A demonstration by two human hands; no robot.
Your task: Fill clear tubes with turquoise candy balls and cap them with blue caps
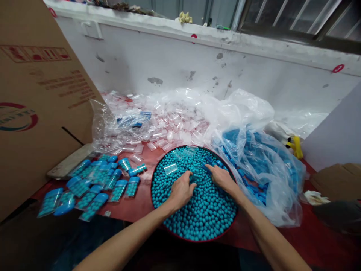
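A round tub (152,188) with a dark red rim is filled with small turquoise beads (197,218). Over its middle, my left hand (180,191) has its thumb and fingers curled towards each other; whatever lies between them is too unclear to name. My right hand (221,177) is at the tub's right side, its fingertips closed on a small blue cap (207,168). Clear little plastic boxes, one of them a clear box (170,169), rest on the beads. More blue caps (219,163) lie near the tub's back right edge.
Bead-filled boxes with blue caps (93,205) lie in a group on the red table (145,203) at left. Behind the tub spreads a heap of clear boxes (180,124). A plastic bag of blue caps (270,162) stands right; a large carton (42,90) rises left.
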